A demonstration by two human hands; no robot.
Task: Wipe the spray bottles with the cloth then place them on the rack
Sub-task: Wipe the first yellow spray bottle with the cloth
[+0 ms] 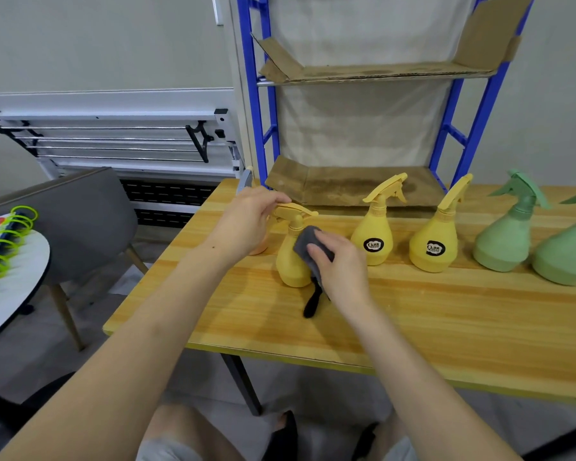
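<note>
A yellow spray bottle stands on the wooden table. My left hand grips its trigger head from the left. My right hand presses a grey cloth against the bottle's right side; a black strip of the cloth hangs down onto the table. Two more yellow bottles and two green bottles stand in a row to the right. Behind my left hand, an orange bottle is mostly hidden. The blue rack stands behind the table with cardboard-lined shelves.
A grey chair stands left of the table. A white round table at the far left carries green-ringed items. A white folded drying rack leans on the wall. The rack's lower cardboard shelf sits at table height.
</note>
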